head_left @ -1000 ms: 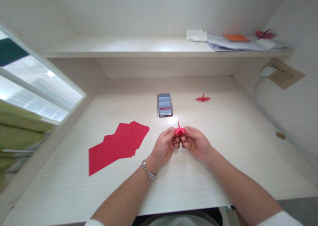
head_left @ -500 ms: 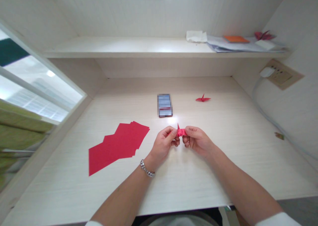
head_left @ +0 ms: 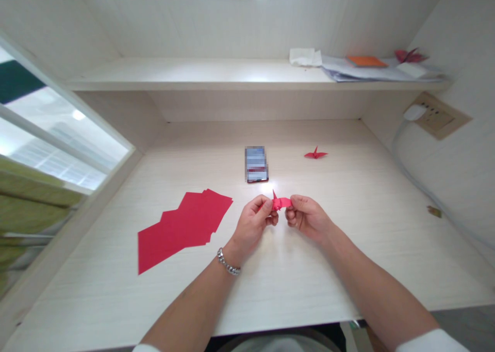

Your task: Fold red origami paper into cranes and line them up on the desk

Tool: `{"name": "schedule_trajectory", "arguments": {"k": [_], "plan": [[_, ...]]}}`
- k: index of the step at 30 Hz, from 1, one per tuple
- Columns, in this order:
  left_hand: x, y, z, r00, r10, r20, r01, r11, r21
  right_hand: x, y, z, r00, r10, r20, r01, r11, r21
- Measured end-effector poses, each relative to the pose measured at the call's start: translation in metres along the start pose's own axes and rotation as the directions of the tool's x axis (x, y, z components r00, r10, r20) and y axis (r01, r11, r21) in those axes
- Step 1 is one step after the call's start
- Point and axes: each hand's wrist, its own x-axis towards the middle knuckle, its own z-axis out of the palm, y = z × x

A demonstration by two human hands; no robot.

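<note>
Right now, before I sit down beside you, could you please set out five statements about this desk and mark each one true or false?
1. The left hand and the right hand both hold the folded red paper. True.
2. The silver bracelet is on the right wrist. False: it is on the left wrist.
3. A red paper crane rests to the right of the phone. True.
4. The flat red sheets lie on the shelf. False: they lie on the desk, left of the hands.
5. A white plug is in the wall socket. True.
</note>
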Motion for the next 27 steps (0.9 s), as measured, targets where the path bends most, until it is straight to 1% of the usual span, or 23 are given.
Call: {"name": "schedule_trajectory", "arguments": {"k": [3, 7, 10, 12, 15, 17, 18, 20, 24, 27], "plan": [[0.000, 0.000, 0.002, 1.000, 0.006, 0.007, -0.006, 1.000, 0.004, 0.000, 0.001, 0.001, 1.000, -0.014, -0.019, 0.014, 1.000, 0.015], [0.000, 0.000, 0.003, 1.000, 0.007, 0.005, -0.007, 1.000, 0.003, 0.000, 0.002, 0.006, 1.000, 0.003, -0.020, -0.002, 0.998, 0.067], [0.001, -0.002, 0.002, 0.999, 0.024, -0.024, -0.022, 0.997, 0.069, 0.001, 0.002, 0.008, 0.999, 0.008, -0.040, -0.006, 0.998, 0.062], [0.002, -0.003, 0.001, 0.998, 0.042, -0.049, -0.035, 0.988, 0.149, 0.003, 0.002, 0.007, 0.998, -0.010, -0.068, 0.012, 1.000, 0.017], [0.003, -0.005, 0.001, 0.994, 0.072, -0.077, -0.049, 0.962, 0.270, 0.004, 0.003, 0.006, 0.988, -0.111, -0.104, 0.097, 0.987, -0.131], [0.003, -0.005, 0.001, 0.994, 0.079, -0.069, -0.053, 0.947, 0.318, 0.004, 0.006, 0.007, 0.982, -0.165, -0.095, 0.138, 0.961, -0.242], [0.003, -0.005, 0.001, 0.995, 0.077, -0.061, -0.053, 0.943, 0.328, 0.004, 0.007, 0.007, 0.982, -0.169, -0.083, 0.140, 0.950, -0.278], [0.003, -0.005, 0.001, 0.997, 0.056, -0.044, -0.039, 0.945, 0.324, 0.003, 0.008, 0.009, 0.987, -0.150, -0.063, 0.125, 0.946, -0.300], [0.003, -0.005, -0.001, 1.000, -0.006, -0.027, 0.013, 0.961, 0.276, 0.002, 0.007, 0.011, 0.994, -0.096, -0.059, 0.080, 0.971, -0.227], [0.003, -0.005, -0.001, 0.998, -0.054, -0.011, 0.055, 0.987, 0.151, 0.001, 0.006, 0.012, 0.995, -0.077, -0.056, 0.067, 0.983, -0.170]]}}
